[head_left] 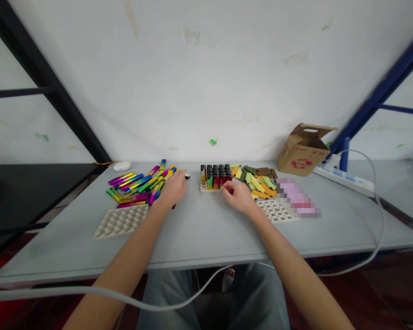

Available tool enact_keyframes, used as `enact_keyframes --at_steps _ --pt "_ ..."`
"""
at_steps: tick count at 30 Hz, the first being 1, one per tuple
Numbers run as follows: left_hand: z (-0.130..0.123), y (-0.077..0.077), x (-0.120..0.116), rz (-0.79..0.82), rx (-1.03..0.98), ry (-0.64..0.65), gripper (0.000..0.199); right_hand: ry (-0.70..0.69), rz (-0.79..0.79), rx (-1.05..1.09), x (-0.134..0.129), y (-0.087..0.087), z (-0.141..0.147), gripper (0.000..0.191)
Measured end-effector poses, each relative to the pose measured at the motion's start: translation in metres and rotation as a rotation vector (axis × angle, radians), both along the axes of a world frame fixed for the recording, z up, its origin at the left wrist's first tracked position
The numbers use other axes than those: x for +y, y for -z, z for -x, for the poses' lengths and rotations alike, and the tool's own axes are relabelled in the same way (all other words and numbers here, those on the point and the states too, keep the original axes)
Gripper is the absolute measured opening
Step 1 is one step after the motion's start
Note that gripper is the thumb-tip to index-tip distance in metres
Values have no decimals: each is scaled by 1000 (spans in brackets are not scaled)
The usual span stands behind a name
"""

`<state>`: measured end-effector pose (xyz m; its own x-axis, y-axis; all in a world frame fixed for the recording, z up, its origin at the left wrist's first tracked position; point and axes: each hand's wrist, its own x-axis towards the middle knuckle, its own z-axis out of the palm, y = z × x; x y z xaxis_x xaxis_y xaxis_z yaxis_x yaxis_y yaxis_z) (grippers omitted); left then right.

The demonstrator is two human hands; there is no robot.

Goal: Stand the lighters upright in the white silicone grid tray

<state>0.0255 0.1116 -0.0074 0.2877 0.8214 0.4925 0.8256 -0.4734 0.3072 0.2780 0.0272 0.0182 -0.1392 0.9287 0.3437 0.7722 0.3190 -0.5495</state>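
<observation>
My left hand (pixel 174 188) reaches over the right side of a loose pile of shiny rainbow-coloured lighter-shaped pieces (pixel 136 183). Its fingers are bent together, and a small black-and-white end shows by the fingertips; what they hold is not clear. At the middle of the table, upright lighters (pixel 216 174) with black tops stand in rows in a white holder (pixel 206 188). My right hand (pixel 237 195) is at the front right corner of that holder, thumb and forefinger closed in a pinch. Whatever lies between them is too small to make out.
Yellow, green, orange and brown lighter-shaped pieces (pixel 258 183) lie heaped at right. White perforated trays lie at left (pixel 122 221) and right (pixel 277 211). Further right are a pink blurred item (pixel 298 197), an open cardboard box (pixel 303 153) and a power strip (pixel 347 179). A white cable (pixel 179 306) crosses in front.
</observation>
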Motion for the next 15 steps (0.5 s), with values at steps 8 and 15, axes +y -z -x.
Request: enact_keyframes --at_steps 8,15 --pt "-5 -14 -14 72 128 34 57 -70 22 -23 -2 0 3 19" --pt "-3 -12 -14 170 307 140 70 -133 -12 7 0 5 2 17"
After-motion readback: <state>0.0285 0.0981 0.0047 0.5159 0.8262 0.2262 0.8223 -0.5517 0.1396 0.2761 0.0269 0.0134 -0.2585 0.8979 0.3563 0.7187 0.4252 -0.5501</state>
